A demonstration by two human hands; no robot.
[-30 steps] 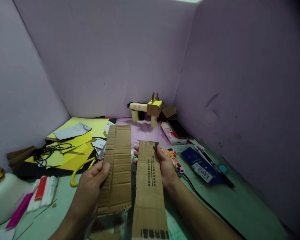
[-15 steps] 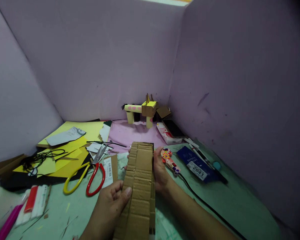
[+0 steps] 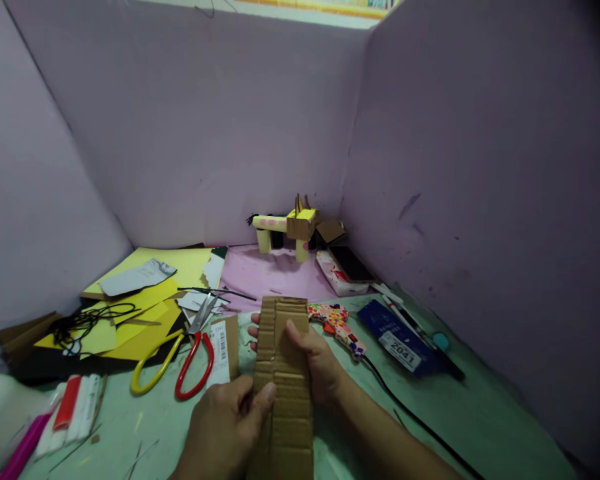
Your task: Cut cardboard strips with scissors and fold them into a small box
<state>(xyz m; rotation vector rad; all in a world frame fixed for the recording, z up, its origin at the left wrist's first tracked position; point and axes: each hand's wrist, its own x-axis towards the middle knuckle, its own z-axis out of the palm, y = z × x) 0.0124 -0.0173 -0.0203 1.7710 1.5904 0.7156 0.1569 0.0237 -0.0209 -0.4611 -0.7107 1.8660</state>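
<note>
A long brown strip of creased corrugated cardboard (image 3: 287,373) is held between my hands, its lower end running out of the picture. My left hand (image 3: 230,423) grips its left edge, thumb lying on the top face. Around the right edge wraps my right hand (image 3: 320,360), thumb on top and fingertips showing past the left edge. Left of the cardboard lie scissors (image 3: 195,327) with one yellow and one red handle. A flower-patterned glue gun (image 3: 337,327) with a black cord lies just beyond my right hand.
At the back stands a yellow paper animal (image 3: 285,227) with pink spots. Yellow paper (image 3: 157,300), black cord (image 3: 87,323) and markers (image 3: 70,413) lie on the left. A blue packet (image 3: 397,340) and a phone (image 3: 350,263) are on the right. Purple walls enclose the table.
My right thumb has moved from the side of the cardboard onto its top face. The strip now lies flatter to view, and the camera view has tilted slightly upward.
</note>
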